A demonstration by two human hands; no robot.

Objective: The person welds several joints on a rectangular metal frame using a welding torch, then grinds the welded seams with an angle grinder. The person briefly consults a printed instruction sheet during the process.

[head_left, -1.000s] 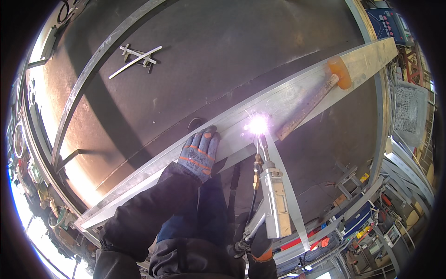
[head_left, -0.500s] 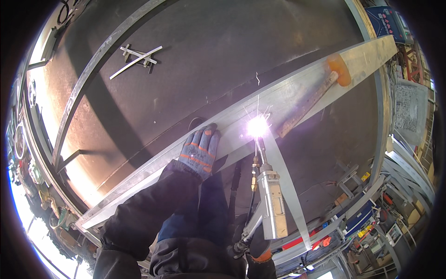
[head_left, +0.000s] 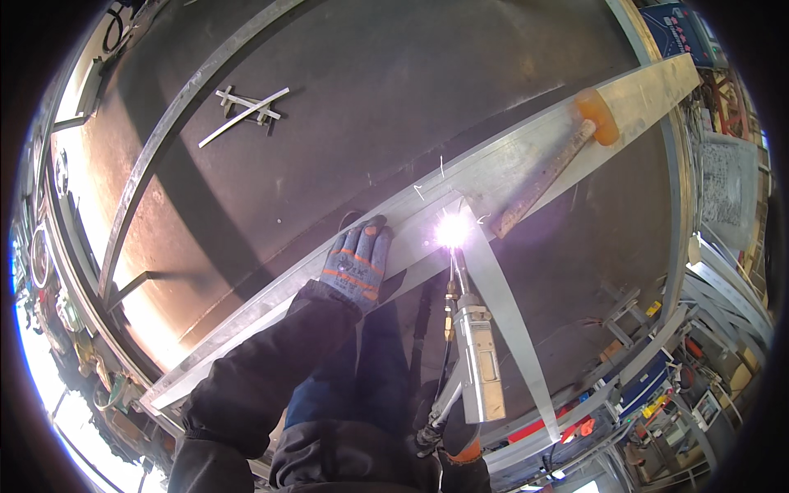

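My left hand (head_left: 356,261), in a grey-blue glove with orange bands, lies flat with fingers stretched on a long metal beam (head_left: 526,156). To its right a welding torch (head_left: 479,357) with a boxy grey body points away from me. Its tip meets a glaring white-violet arc (head_left: 453,231) where a narrower metal bar (head_left: 511,329) joins the beam. My right hand (head_left: 462,448), with an orange patch on its glove, is at the rear of the torch, closed round it; its fingers are mostly hidden. Glare hides the joint itself.
A mallet with an orange head (head_left: 596,117) rests on the beam, right of the arc. Crossed metal strips (head_left: 245,115) lie on the dark surface farther off. A curved-looking metal frame bar (head_left: 152,164) runs along the left. Tools and metal stock crowd the lower right.
The arc and torch tip have shifted slightly nearer to me along the joint. Spark streaks differ. My left hand stays flat on the beam.
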